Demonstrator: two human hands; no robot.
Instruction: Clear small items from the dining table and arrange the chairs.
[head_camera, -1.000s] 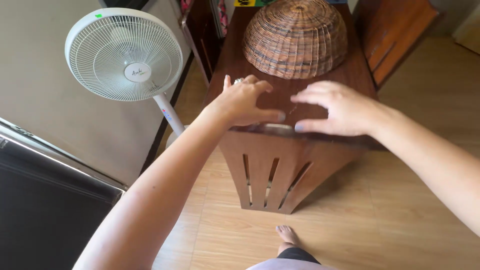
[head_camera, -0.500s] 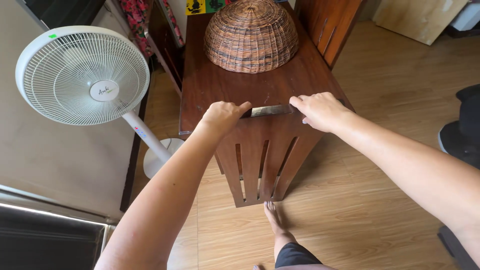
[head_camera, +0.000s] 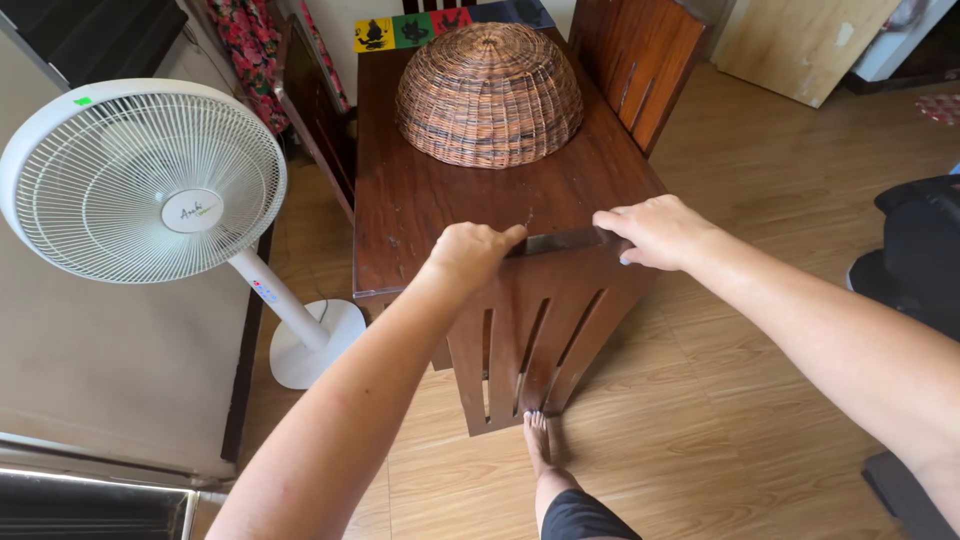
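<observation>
Both hands have pulled the slatted wooden chair (head_camera: 530, 320) slightly back from the desk (head_camera: 420, 200); left hand (head_camera: 470, 255) and right hand (head_camera: 655, 232) apparently clasp its top rail, basket (head_camera: 490, 95) beyond.

Fingertips of the left hand (head_camera: 470, 255) and the right hand (head_camera: 655, 232) curled out of sight behind the top rail of the chair back (head_camera: 540, 320); chair seat and legs hidden under the table (head_camera: 420, 200). Underside of the upturned wicker basket (head_camera: 490, 95) unseen, contents impossible to tell. Fan (head_camera: 140, 180) cut at the left edge, dark seat (head_camera: 920, 260) cut at the right, far chair (head_camera: 630, 60) cropped at the top, foot (head_camera: 538, 440) partly behind the chair back.
</observation>
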